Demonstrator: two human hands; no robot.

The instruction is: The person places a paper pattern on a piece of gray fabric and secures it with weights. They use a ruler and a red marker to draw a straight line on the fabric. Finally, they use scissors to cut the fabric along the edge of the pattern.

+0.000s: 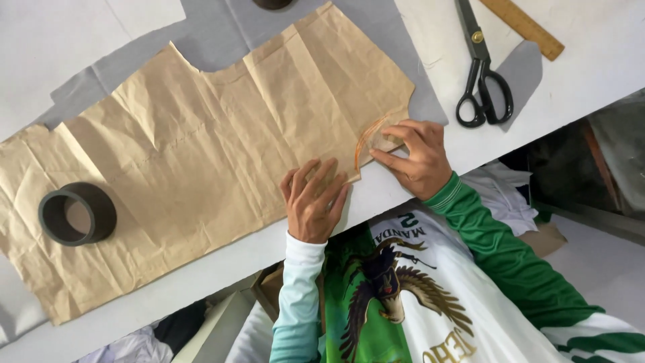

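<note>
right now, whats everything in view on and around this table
paper pattern piece: 1, brown, creased, spread across the table over grey fabric
grey fabric: 1 layer, under the paper, showing along its top and right edges
tape roll: 1, dark, resting on the paper's left part
scissors: 1 pair, black handles, upper right on the table
wooden ruler: 1, tan, upper right beside the scissors
grey fabric scrap: 1, under the scissor handles
table: 1, white top
left hand: flat on the paper's lower edge
right hand: fingers pinching the paper's curved right edge
</note>
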